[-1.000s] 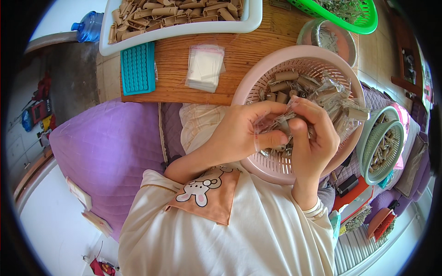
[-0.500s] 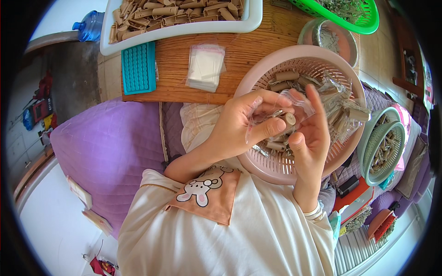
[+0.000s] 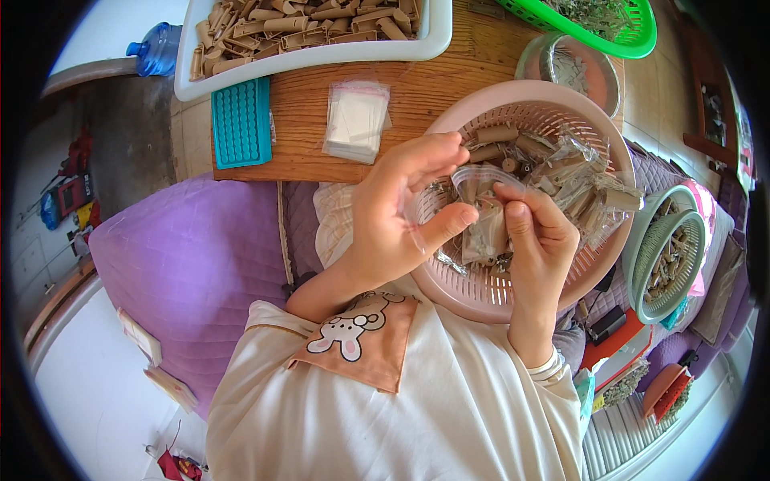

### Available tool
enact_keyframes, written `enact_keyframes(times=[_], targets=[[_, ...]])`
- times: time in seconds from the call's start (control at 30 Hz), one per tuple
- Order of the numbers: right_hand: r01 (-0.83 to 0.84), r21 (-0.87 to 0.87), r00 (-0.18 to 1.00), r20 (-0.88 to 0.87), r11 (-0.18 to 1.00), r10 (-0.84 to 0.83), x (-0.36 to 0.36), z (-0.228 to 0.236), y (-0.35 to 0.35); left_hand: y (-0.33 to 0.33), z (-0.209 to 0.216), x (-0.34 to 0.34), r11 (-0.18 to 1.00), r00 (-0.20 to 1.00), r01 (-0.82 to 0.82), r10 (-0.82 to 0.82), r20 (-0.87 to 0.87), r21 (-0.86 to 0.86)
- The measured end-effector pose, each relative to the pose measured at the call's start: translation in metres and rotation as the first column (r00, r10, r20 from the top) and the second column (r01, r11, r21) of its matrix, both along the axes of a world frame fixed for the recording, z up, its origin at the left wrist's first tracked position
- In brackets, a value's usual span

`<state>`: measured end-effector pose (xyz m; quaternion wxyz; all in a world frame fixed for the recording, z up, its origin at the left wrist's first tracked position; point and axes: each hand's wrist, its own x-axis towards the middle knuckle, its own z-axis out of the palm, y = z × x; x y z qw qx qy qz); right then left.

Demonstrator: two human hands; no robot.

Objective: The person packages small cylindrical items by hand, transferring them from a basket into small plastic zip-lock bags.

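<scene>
My right hand [image 3: 539, 240] pinches the top edge of a small clear plastic bag [image 3: 486, 228] with brown pieces inside. Beside the bag, my left hand [image 3: 393, 204] is open, its thumb stretched out and its fingers apart. A thin strip of clear plastic [image 3: 412, 220] shows against the left palm. Both hands are over a large pinkish slotted basket [image 3: 449, 295]. Inside it lie loose brown cylinder-shaped pieces [image 3: 493, 135] and several filled clear bags [image 3: 589, 188].
On the wooden table [image 3: 301, 120] stand a white bin [image 3: 353, 52] of brown pieces, a teal ridged tray [image 3: 241, 124], a stack of clear bags [image 3: 355, 124], a round container [image 3: 608, 88] and a green basket [image 3: 642, 40]. Greenish baskets [image 3: 696, 252] stand right; purple quilted seating [image 3: 176, 272] is left.
My left hand has moved left and opened away from the brown piece and plastic. My right hand, spread before, has closed on the bag's edge, and the bag now hangs with pieces inside.
</scene>
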<state>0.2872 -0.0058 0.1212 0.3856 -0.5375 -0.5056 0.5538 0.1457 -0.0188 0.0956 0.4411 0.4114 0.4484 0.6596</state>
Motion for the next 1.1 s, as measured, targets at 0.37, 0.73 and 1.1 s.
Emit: enact_keyframes(times=[0.37,0.73,1.1], targets=[[-0.309,0.315,0.866,0.484,0.897,0.129,-0.010,0.013,0.002,0.010,0.009,-0.013,0.947,0.608,0.151,0.138,-0.782,0.284],[-0.231,0.268,0.936,0.325,0.935,0.138,-0.010,0.009,-0.004,0.027,-0.001,-0.052,0.986,0.758,-0.158,0.159,-0.633,0.059],[0.041,-0.029,0.892,-0.450,0.999,-0.050,-0.002,0.006,0.000,0.008,0.000,-0.030,0.902,0.901,0.429,-0.423,0.100,-0.051]])
